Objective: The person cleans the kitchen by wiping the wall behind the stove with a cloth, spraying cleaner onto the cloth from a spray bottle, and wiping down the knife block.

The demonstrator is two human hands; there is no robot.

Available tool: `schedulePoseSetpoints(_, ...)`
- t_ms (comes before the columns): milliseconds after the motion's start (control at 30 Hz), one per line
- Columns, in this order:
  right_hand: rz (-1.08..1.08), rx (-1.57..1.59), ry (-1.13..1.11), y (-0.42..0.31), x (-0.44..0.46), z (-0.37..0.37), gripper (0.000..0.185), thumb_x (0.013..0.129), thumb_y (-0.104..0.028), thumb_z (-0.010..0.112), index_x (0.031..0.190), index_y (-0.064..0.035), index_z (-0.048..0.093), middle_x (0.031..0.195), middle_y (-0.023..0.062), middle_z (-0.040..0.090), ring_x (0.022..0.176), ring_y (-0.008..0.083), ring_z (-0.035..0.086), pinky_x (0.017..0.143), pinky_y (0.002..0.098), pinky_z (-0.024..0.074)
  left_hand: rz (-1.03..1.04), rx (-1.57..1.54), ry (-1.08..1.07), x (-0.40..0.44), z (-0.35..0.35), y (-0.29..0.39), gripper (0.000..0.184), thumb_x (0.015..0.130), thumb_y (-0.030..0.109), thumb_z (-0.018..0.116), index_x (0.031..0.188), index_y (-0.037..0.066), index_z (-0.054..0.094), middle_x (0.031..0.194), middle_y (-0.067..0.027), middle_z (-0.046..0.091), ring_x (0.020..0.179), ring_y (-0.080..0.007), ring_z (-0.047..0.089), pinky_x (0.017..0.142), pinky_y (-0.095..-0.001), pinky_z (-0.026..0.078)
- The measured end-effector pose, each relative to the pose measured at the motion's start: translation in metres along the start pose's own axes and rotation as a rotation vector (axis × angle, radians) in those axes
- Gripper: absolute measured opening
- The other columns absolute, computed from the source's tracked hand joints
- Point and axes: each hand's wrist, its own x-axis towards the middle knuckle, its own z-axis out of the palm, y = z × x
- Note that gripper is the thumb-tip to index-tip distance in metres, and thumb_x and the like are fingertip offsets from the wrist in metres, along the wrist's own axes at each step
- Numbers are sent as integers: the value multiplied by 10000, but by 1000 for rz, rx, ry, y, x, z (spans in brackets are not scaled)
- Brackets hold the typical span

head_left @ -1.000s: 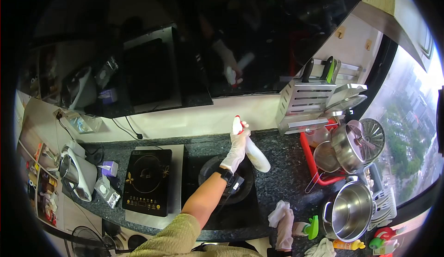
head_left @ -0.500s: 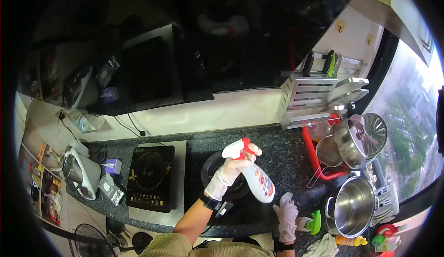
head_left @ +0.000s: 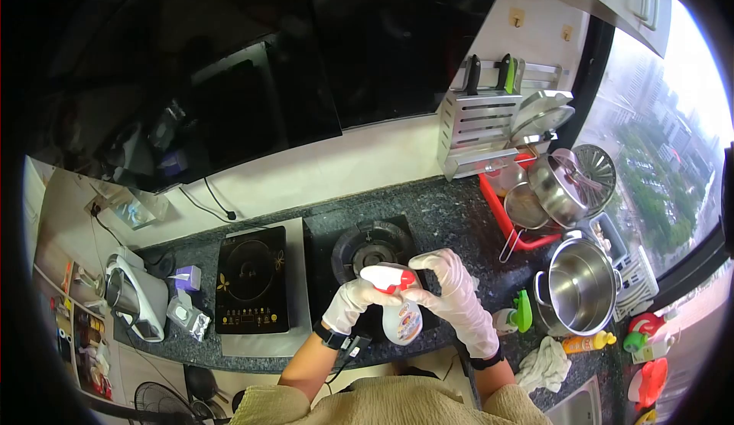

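A white spray bottle (head_left: pixel 402 324) with a red-and-white trigger head stands nearly upright in front of me, above the near edge of the gas burner (head_left: pixel 372 249). My left hand (head_left: pixel 353 302), in a whitish glove, is closed round the bottle just under its head. Beside the red nozzle is my gloved right hand (head_left: pixel 453 296), its thumb low by the nozzle and its curved index finger above, with a gap between them. Whether the right thumb presses on the bottle I cannot tell.
Left of the burner lies a black induction cooktop (head_left: pixel 251 280). To the right are a steel pot (head_left: pixel 579 287), a green-topped spray bottle (head_left: pixel 520 314), a cloth (head_left: pixel 544 365) and a red dish rack (head_left: pixel 501 214). A knife holder (head_left: pixel 480 130) hangs on the wall.
The spray bottle has come lower and nearer to me, turning more upright in my left hand. My right hand has risen from the counter to the nozzle. The view has shifted slightly.
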Motion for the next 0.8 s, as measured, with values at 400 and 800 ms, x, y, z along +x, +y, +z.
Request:
schedulePoseSetpoints(400,-128,99,9,-50,-39,6,350,671,-189,820,936,-121,601,975,24,640,912,242,603,801,358,464,249,542,-138,-40,49,37,225,779,62,659,993,25,599,916,-70,569,830,-215,563,743,-353,459)
schedulePoseSetpoints(800,-101,-22,-52,-81,-62,1,307,734,-200,779,963,-119,590,923,31,586,885,255,562,805,382,440,224,520,-166,-64,70,30,222,745,-27,619,951,40,576,890,-60,540,780,-208,523,729,-322,449)
